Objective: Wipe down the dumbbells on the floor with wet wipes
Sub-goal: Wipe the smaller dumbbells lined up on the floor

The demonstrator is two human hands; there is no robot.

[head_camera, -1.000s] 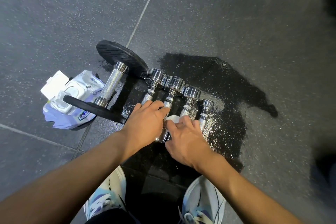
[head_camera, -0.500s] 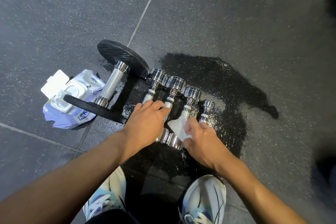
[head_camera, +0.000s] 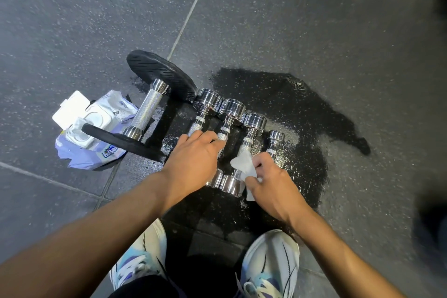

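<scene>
Chrome dumbbells (head_camera: pixel 232 109) lie in a row of four on the dark rubber floor (head_camera: pixel 314 31), inside a wet patch (head_camera: pixel 302 116). The person crouches over them, both forearms reaching forward. The left hand (head_camera: pixel 193 159) sits palm-down on the two leftmost handles, fingers bent over them and holding them in place. The right hand (head_camera: pixel 271 184) pinches a white wet wipe (head_camera: pixel 244 164) between thumb and fingers, pressing it against the near end of the third dumbbell (head_camera: pixel 254 122), just above its near head. A larger dumbbell with black plates (head_camera: pixel 147 109) stands to the left, touching the opened pack of wipes (head_camera: pixel 96 150).
</scene>
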